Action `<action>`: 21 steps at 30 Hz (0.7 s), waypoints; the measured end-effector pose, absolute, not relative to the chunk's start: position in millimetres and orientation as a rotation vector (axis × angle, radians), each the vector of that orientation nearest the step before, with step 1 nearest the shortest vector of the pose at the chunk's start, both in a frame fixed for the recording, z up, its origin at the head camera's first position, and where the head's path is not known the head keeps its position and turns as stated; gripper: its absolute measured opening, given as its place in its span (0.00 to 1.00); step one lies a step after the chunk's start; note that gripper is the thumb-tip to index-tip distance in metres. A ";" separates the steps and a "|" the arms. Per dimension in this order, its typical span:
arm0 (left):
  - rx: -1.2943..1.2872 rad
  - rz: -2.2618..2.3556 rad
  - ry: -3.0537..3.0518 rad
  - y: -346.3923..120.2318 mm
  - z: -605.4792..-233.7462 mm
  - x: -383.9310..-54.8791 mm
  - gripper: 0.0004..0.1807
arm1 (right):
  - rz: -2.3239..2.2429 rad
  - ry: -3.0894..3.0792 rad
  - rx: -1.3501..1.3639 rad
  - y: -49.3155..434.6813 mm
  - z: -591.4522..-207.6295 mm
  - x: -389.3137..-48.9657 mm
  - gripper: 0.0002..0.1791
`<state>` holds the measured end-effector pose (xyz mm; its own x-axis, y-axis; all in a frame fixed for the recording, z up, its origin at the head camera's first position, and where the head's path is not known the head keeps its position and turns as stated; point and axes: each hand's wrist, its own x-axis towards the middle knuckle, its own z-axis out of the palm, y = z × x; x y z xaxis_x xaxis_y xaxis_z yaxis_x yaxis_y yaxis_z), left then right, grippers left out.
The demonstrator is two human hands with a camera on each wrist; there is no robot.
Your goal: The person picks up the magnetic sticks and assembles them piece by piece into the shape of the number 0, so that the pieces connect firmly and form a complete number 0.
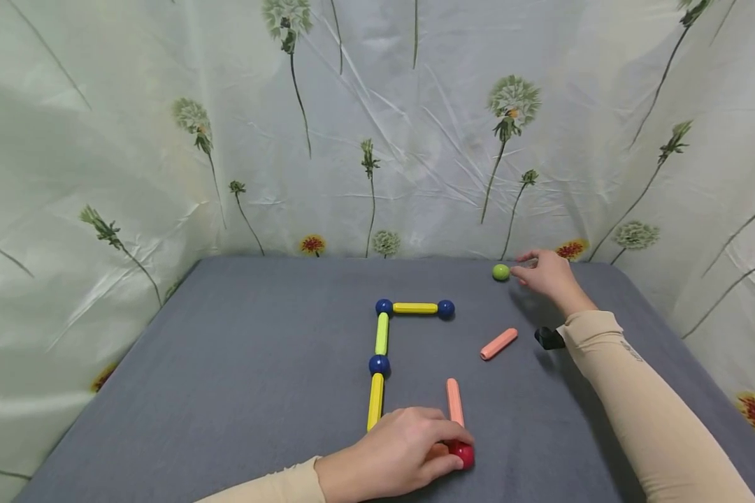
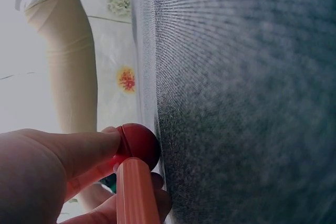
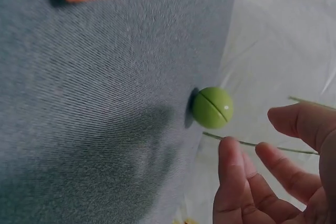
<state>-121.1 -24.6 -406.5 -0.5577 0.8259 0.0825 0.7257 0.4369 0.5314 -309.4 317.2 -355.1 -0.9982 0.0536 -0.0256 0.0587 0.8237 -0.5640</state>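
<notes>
My left hand (image 1: 405,447) pinches a red ball (image 1: 463,455) between thumb and fingers near the table's front. A salmon stick (image 1: 455,402) meets that ball and points away from me; in the left wrist view the stick (image 2: 136,192) touches the ball (image 2: 140,142). At the far right, my right hand (image 1: 549,278) hovers by a green ball (image 1: 500,272), its fingers parted and holding nothing. The right wrist view shows a gap between those fingers (image 3: 231,166) and the green ball (image 3: 212,107), which has a seam round it.
A second salmon stick (image 1: 499,344) lies loose, right of centre. Mid-table, blue balls (image 1: 379,365) join yellow sticks (image 1: 414,308) and a lime stick (image 1: 382,334) in a bent chain. My left hand covers its near end. A floral curtain (image 1: 415,126) hangs behind the grey table (image 1: 258,335).
</notes>
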 end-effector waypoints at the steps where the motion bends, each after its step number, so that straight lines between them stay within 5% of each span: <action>1: 1.368 0.782 2.497 -24.5 -406.7 -121.0 0.13 | -0.908 2.996 0.093 317.7 -355.8 -311.7 0.29; 12: 1.319 0.780 2.478 -24.5 -408.1 -123.2 0.15 | -0.696 2.986 -0.113 310.0 -366.3 -332.5 0.33; 21: 1.309 0.770 2.471 -24.2 -406.4 -124.0 0.15 | -0.679 2.975 -0.067 297.8 -372.2 -329.8 0.26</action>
